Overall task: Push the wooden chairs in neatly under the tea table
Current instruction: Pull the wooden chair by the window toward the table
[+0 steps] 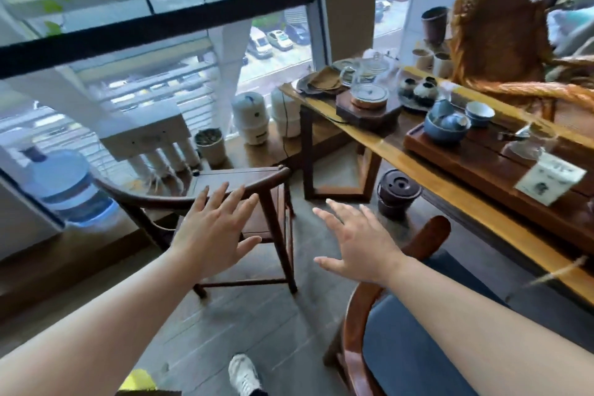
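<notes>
The left hand [214, 228] was spread open, fingers just short of the curved back rail of a dark wooden chair [225, 193], which stood clear of the long wooden tea table [450, 177]. The right hand [356, 241] hovered open, empty, above a reddish wooden chair with a blue cushion [418, 331].

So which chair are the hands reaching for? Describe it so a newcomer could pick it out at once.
Start at the long tea table running along the right, then look left of its window end. There, apart from the table, stands a dark wooden chair with a curved back rail and a bare seat; the left hand is spread at that rail. The nearer chair is redder and carries a blue cushion.
</notes>
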### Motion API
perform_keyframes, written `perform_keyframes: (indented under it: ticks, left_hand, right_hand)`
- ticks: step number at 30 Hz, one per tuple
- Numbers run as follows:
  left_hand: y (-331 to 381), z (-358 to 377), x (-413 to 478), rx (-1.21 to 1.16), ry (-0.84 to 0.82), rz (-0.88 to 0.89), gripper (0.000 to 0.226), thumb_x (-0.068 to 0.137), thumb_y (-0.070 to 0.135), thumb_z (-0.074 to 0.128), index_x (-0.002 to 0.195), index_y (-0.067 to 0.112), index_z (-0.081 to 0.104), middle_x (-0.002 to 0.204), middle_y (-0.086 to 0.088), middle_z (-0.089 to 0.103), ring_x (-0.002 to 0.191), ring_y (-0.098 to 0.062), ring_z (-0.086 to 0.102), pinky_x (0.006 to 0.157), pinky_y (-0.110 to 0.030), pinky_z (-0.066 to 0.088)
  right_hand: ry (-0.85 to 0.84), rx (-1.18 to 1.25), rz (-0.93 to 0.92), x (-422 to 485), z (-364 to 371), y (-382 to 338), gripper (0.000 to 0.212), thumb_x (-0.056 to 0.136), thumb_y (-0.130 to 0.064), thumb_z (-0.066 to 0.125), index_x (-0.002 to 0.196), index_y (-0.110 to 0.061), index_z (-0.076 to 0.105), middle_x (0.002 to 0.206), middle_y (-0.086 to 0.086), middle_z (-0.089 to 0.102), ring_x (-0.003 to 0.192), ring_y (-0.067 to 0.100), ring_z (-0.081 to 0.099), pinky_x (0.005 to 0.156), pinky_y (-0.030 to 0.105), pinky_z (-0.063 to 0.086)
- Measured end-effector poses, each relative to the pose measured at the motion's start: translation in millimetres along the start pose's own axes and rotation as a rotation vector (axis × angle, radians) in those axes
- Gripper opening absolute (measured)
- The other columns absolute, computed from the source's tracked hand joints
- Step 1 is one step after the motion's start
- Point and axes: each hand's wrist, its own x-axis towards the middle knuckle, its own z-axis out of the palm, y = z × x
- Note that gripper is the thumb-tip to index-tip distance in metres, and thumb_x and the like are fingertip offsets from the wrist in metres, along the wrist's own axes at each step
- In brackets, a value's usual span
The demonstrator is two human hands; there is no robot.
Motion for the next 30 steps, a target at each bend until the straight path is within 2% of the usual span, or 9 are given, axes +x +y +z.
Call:
perform_keyframes:
  ticks: [8,11,14,19,25,27,30]
  left_hand:
    - [-102.0,50.0,38.3,-0.049,-0.096,-0.065,0.078,0.082,0.067,0.047,0.142,0.018,0.038,0.148,-0.013,0.041,0.137,-0.037,0.031,0.111,-0.056,0.026]
    - [-141.9,70.0,59.4,-0.072,-0.123,-0.058,0.078,0.083,0.068,0.043,0.144,0.019,0.036,0.149,-0.012,0.039,0.138,-0.037,0.029,0.112,-0.055,0.025]
    - [-169.3,83.0,76.0,-0.075,-0.14,-0.055,0.08,0.082,0.07,0.031,0.143,0.02,0.036,0.148,-0.012,0.04,0.137,-0.037,0.03,0.111,-0.056,0.026]
    - [-204.4,102.5,96.1,-0.101,-0.183,-0.058,0.083,0.078,0.071,0.033,0.141,0.018,0.04,0.146,-0.013,0.043,0.135,-0.038,0.034,0.108,-0.057,0.031]
    - [-223.1,126.9,107.3,-0.144,-0.226,-0.055,0.083,0.075,0.074,0.038,0.135,0.018,0.05,0.138,-0.011,0.053,0.128,-0.037,0.045,0.101,-0.054,0.04]
    - [-225.3,132.6,106.5,-0.18,-0.264,-0.075,0.087,0.075,0.077,0.033,0.14,0.02,0.043,0.144,-0.01,0.046,0.133,-0.035,0.038,0.106,-0.052,0.034]
    - [-229.6,145.5,103.8,-0.215,-0.307,-0.081,0.093,0.074,0.08,0.029,0.149,0.026,0.018,0.158,-0.004,0.019,0.144,-0.029,0.013,0.115,-0.045,0.011]
  right_hand:
    - [-0.09,-0.019,0.003,103.7,25.9,-20.2,0.086,0.083,-0.065,0.053,0.151,-0.027,0.016,0.158,0.009,0.023,0.144,0.024,0.02,0.116,0.05,0.012]
    - [-0.112,-0.009,0.025,148.9,40.1,-32.2,0.086,0.082,-0.067,0.05,0.15,-0.027,0.016,0.158,0.008,0.023,0.144,0.022,0.019,0.116,0.05,0.011]
    - [-0.112,0.016,0.024,181.5,50.5,-47.0,0.089,0.075,-0.073,0.037,0.149,-0.027,0.019,0.156,0.008,0.028,0.143,0.023,0.024,0.115,0.05,0.014]
    - [-0.167,0.035,-0.022,231.1,62.1,-60.1,0.087,0.08,-0.066,0.055,0.15,-0.029,0.018,0.157,0.007,0.026,0.143,0.021,0.021,0.116,0.05,0.013]
    - [-0.267,0.041,-0.103,284.8,75.9,-52.8,0.086,0.08,-0.064,0.058,0.149,-0.03,0.018,0.158,0.005,0.024,0.143,0.021,0.019,0.117,0.049,0.011]
    - [-0.326,0.038,-0.135,296.3,86.1,-50.6,0.087,0.079,-0.064,0.059,0.149,-0.03,0.02,0.158,0.006,0.024,0.143,0.021,0.02,0.116,0.049,0.013]
    - [-0.449,0.033,-0.161,307.1,97.8,-49.7,0.088,0.078,-0.065,0.06,0.148,-0.029,0.021,0.157,0.005,0.025,0.142,0.022,0.023,0.116,0.049,0.016]
